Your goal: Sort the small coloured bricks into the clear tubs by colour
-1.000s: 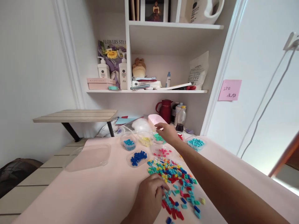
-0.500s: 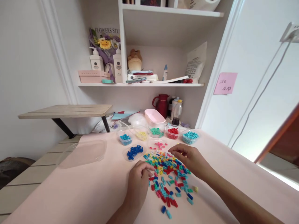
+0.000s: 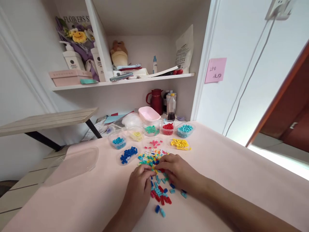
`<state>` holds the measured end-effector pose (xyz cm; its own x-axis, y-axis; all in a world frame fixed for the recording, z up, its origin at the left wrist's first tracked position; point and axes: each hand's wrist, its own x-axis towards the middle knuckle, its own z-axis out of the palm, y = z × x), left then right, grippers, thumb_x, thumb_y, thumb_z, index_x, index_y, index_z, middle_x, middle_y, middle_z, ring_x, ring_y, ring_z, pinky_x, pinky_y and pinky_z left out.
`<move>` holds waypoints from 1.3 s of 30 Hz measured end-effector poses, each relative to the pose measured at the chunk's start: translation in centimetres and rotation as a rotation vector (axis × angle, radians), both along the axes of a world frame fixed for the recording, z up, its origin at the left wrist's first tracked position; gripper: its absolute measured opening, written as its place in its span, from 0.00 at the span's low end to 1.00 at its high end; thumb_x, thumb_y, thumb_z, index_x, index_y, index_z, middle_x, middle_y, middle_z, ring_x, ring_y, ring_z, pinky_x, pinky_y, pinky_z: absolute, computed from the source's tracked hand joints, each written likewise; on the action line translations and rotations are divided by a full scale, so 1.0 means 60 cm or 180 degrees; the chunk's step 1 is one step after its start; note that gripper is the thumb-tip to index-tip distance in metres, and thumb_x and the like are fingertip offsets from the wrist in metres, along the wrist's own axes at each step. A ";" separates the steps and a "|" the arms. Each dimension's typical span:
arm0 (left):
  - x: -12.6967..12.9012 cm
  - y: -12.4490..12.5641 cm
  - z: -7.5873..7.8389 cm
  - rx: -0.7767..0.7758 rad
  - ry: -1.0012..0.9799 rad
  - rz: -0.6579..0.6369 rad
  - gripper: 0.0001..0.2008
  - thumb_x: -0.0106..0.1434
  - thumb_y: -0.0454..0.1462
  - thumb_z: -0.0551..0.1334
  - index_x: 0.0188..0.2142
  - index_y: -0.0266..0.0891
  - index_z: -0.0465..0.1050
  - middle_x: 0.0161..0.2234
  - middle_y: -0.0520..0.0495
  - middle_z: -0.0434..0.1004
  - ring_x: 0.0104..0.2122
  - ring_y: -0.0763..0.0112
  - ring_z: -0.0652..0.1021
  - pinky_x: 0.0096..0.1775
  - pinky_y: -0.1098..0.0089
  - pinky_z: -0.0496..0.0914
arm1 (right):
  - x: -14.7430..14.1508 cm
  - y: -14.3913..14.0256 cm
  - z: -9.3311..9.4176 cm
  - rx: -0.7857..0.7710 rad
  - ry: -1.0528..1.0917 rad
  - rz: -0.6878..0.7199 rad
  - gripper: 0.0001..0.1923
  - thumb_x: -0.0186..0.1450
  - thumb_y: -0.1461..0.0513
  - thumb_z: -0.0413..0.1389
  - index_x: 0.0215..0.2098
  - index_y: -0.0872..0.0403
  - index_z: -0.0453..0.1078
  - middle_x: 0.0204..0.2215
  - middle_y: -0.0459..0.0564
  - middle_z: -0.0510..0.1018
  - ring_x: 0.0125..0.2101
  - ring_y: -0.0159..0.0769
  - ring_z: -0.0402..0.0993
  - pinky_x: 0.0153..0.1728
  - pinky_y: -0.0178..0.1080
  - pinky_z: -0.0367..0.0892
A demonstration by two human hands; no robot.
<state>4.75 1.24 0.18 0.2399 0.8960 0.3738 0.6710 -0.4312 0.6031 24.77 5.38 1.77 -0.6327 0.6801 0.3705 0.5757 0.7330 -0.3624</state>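
Observation:
A loose pile of small coloured toy bricks [image 3: 158, 190] lies on the pink table, with red, teal, blue, yellow and green pieces mixed. At its left edge is my left hand [image 3: 140, 182], thumb and forefinger drawn together over the bricks. My right hand [image 3: 181, 170] reaches in from the right, palm down and fingers bent, covering part of the pile. The fingertips of both hands nearly meet around some yellow pieces; what each pinches is too small to make out. Just beyond are tubs of pink bricks [image 3: 154, 143], yellow bricks [image 3: 180, 143] and dark blue bricks [image 3: 128, 155].
Farther back stand clear tubs of blue [image 3: 118, 141], pale yellow [image 3: 136, 135], green [image 3: 152, 130], red [image 3: 168, 128] and turquoise bricks [image 3: 185, 130]. Behind them are a pink basin [image 3: 149, 113], a red jug [image 3: 156, 101] and bottles [image 3: 171, 108]. A clear lid [image 3: 79, 164] lies at left.
The camera view has turned right, so the scene sits farther left. My right hand has moved from the pile's far right side to its middle, beside my left hand, uncovering the yellow tub.

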 end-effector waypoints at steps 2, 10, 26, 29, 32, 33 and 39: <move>-0.001 0.002 0.000 -0.0037 -0.0007 -0.0011 0.18 0.62 0.30 0.51 0.41 0.44 0.77 0.44 0.45 0.74 0.46 0.64 0.74 0.49 0.61 0.69 | -0.004 -0.003 -0.002 0.0053 -0.0210 -0.0032 0.23 0.56 0.73 0.52 0.46 0.47 0.73 0.41 0.50 0.75 0.42 0.39 0.69 0.42 0.41 0.60; -0.001 0.001 0.005 -0.0122 -0.0227 -0.0013 0.18 0.62 0.30 0.51 0.42 0.43 0.77 0.43 0.46 0.75 0.45 0.66 0.75 0.49 0.62 0.69 | 0.007 -0.006 0.016 -0.0084 -0.0261 -0.0094 0.19 0.56 0.73 0.51 0.39 0.49 0.75 0.35 0.48 0.77 0.37 0.38 0.70 0.40 0.39 0.61; -0.003 -0.001 0.000 0.0032 0.0272 0.0552 0.19 0.61 0.28 0.48 0.39 0.41 0.76 0.41 0.45 0.76 0.43 0.64 0.75 0.47 0.61 0.70 | -0.001 -0.007 0.003 0.0135 -0.0421 -0.0053 0.13 0.63 0.68 0.50 0.40 0.48 0.73 0.35 0.48 0.75 0.37 0.36 0.70 0.39 0.38 0.59; -0.001 -0.002 0.002 0.0063 0.0240 0.0548 0.19 0.61 0.28 0.47 0.38 0.41 0.76 0.41 0.45 0.75 0.43 0.65 0.75 0.45 0.63 0.70 | 0.002 -0.008 0.007 0.0050 -0.0432 -0.0012 0.12 0.60 0.71 0.51 0.34 0.50 0.73 0.34 0.46 0.76 0.37 0.35 0.70 0.39 0.38 0.58; -0.001 -0.003 0.004 0.0064 0.0217 0.0589 0.19 0.60 0.27 0.48 0.36 0.41 0.76 0.43 0.45 0.73 0.44 0.65 0.75 0.46 0.64 0.70 | 0.004 -0.008 0.010 0.0026 -0.0410 0.0049 0.10 0.63 0.68 0.50 0.33 0.51 0.72 0.33 0.47 0.76 0.35 0.35 0.70 0.39 0.38 0.58; -0.002 -0.003 0.004 0.0057 0.0218 0.0596 0.19 0.60 0.27 0.48 0.35 0.42 0.76 0.44 0.45 0.73 0.45 0.65 0.75 0.46 0.64 0.70 | 0.003 -0.008 0.010 0.0041 -0.0386 0.0065 0.09 0.64 0.67 0.50 0.34 0.51 0.72 0.33 0.48 0.76 0.35 0.35 0.70 0.39 0.38 0.59; -0.004 -0.005 0.000 -0.0004 0.0204 0.0561 0.20 0.58 0.26 0.49 0.34 0.44 0.78 0.46 0.46 0.71 0.48 0.65 0.73 0.49 0.64 0.69 | -0.008 -0.008 0.001 0.0219 -0.0338 0.0072 0.12 0.68 0.62 0.48 0.45 0.50 0.72 0.36 0.51 0.76 0.38 0.38 0.71 0.40 0.39 0.60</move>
